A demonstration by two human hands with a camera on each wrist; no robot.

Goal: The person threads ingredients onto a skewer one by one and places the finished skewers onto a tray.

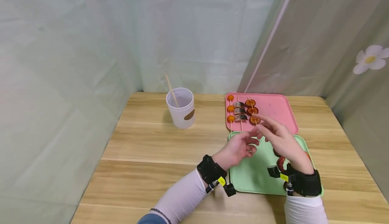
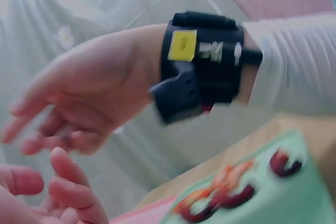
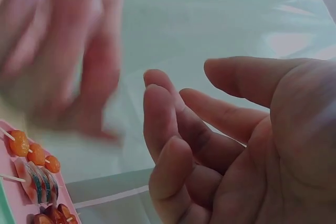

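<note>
My left hand [image 1: 237,149] hovers over the left part of a green tray [image 1: 252,180], its fingers loosely bent. My right hand [image 1: 284,139] faces it from the right, over the tray's upper side, with the fingertips of both hands close together. Nothing shows between the fingers of my right hand [image 3: 231,150] in the right wrist view, where the left hand [image 3: 63,51] is blurred. Dark red curled tentacle pieces [image 2: 236,198] and orange shrimp-like pieces [image 2: 223,179] lie on the green tray, partly hidden by the right arm in the head view.
Behind the green tray, a pink tray [image 1: 281,111] bears three skewers: orange balls [image 1: 230,108], silvery fish pieces [image 1: 240,111] and brown round slices [image 1: 250,103]. A white cup [image 1: 183,117] holding a wooden stick [image 1: 171,87] stands left. Curtains [image 1: 194,35] border the table [image 1: 136,163].
</note>
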